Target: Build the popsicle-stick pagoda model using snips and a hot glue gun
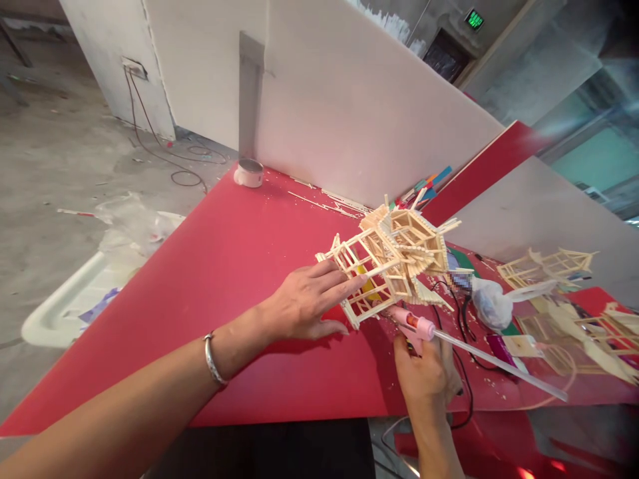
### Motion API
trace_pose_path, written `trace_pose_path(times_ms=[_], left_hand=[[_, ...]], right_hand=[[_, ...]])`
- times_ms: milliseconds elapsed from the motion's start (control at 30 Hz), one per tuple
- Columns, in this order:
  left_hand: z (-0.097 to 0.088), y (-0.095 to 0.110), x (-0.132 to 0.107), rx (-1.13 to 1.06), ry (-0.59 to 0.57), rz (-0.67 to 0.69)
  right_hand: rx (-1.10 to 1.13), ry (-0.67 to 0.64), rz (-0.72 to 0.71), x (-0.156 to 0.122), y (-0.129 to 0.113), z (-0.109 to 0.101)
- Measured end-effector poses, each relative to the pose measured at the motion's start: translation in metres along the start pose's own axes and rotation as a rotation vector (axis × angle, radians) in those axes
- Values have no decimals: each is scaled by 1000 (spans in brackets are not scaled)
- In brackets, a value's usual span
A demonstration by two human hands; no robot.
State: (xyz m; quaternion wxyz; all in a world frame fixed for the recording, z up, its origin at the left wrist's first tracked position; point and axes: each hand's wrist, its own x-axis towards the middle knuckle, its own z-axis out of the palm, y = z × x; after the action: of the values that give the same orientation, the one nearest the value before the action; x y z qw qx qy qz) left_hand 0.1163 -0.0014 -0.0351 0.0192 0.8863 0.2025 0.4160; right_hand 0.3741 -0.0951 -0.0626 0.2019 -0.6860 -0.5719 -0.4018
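Note:
A model building made of thin wooden sticks (394, 249) lies tilted over the red tabletop, its open framework toward me. My left hand (314, 296) steadies its lower left end, fingers curled over the sticks and the index finger stretched along a post; the thumb sits apart below. In my right hand (429, 372) is a pink hot glue gun (417, 324), gripped by its handle. Its nozzle points into the base of the model, and the tip is hidden there. A long translucent glue stick (504, 364) juts from the gun's rear.
Loose sticks (329, 199) lie along the white partition (344, 100). A white cup-like container (249, 173) stands at the far corner of the red table (234, 266). To the right are another stick model (546, 266), a plastic bag (492, 305) and black cables (466, 326).

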Motion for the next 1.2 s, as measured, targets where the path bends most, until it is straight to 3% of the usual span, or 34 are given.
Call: trace_pose_path(times_ms=[67,233,467,667,800,1033,1200], left_hand=[[-1,-4,-1,62,-45,25],[1,-8,0,184,-1,66],[-5,-11,13,241,-81,94],[-10,-6,22,254,-93,76],[-23,-2,38,114,-141,-75],[-76,21,104,20,-359,-651],[-98,31,131,-290,-391,-893]], right_hand=[[5,-16,24,-1,-1,1],[58,-56,88,-5,-5,1],[137,-90,170,-9,-12,1],[199,-26,260,-8,-8,-3],[279,-13,309,0,5,-17],[385,102,317,14,25,-43],[358,75,263,31,26,-59]])
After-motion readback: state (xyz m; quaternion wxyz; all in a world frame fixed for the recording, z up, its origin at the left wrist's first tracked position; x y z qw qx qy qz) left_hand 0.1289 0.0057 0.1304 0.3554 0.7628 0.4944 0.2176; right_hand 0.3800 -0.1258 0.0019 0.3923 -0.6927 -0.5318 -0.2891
